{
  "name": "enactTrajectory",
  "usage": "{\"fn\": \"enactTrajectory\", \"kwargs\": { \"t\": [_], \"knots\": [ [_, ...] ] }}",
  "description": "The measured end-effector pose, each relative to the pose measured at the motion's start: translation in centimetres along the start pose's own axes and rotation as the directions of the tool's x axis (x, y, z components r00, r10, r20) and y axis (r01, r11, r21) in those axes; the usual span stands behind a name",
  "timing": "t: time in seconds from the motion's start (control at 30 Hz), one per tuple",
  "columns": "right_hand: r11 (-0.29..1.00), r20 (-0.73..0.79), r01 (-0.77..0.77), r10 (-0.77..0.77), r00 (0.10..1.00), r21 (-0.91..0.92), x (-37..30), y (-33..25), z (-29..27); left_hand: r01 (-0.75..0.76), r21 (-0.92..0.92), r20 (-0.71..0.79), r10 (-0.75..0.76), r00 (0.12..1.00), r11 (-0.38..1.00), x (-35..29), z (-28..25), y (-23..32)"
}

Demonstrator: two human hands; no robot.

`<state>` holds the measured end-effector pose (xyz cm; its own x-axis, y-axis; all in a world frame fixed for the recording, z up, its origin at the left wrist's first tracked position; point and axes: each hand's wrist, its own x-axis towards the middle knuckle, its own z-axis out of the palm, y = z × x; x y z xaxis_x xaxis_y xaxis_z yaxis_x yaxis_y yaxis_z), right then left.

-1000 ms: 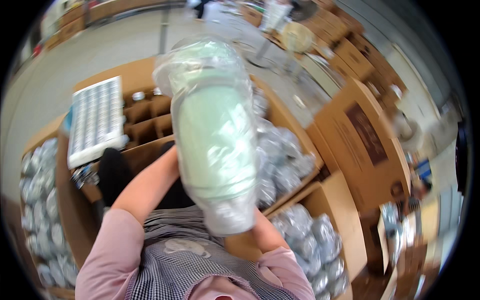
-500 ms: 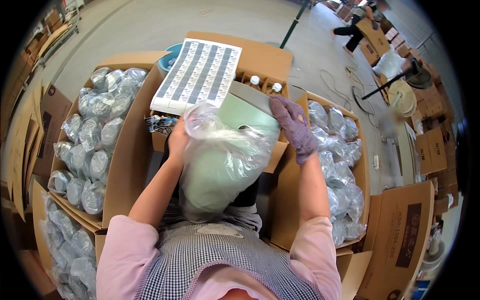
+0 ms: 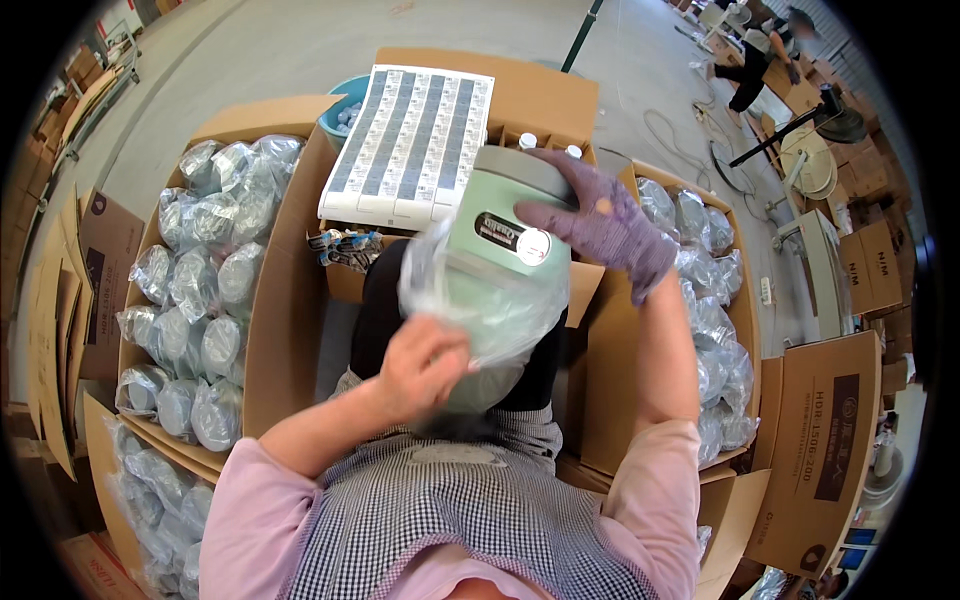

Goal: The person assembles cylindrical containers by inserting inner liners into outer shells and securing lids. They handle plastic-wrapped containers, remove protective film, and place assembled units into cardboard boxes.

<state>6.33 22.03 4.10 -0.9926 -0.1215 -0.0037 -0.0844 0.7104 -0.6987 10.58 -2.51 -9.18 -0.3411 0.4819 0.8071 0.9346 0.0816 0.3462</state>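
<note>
One green container point(image 3: 497, 222) is held above the lap point(image 3: 377, 310), its grey end point(image 3: 520, 172) gripped by the gloved right hand point(image 3: 612, 220). Its lower part is covered by a clear bag point(image 3: 425, 275), against which the left hand point(image 3: 422, 365) is set, fingers curled; whether plastic is pinched cannot be told.

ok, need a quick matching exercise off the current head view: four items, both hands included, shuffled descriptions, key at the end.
1. right hand
2. left hand
3. green canister
4. printed sheet

A. white with grey stripes
B. bare, fingers curled at the clear plastic bag
C. lower part in the bag
D. in a purple glove, on the canister's grey end

Pairs: 1-D, 2-B, 3-C, 4-A
</note>
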Motion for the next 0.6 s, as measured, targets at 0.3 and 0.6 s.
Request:
{"fn": "enactTrajectory", "kwargs": {
  "t": [0.3, 0.6],
  "knots": [
    [0.959, -0.187, 0.182, -0.224, 0.957, -0.216, -1.3, 1.4, 3.2, 0.514, -0.469, 0.376, -0.364, 0.852, 0.718, -4.6, -4.4, 0.2],
    [0.936, -0.25, 0.201, -0.276, 0.928, -0.289, -1.4, -0.6, 4.1, 0.576, -0.222, -0.144, -0.611, 0.779, 0.787, 6.1, -0.2, -3.6]
  ]
}}
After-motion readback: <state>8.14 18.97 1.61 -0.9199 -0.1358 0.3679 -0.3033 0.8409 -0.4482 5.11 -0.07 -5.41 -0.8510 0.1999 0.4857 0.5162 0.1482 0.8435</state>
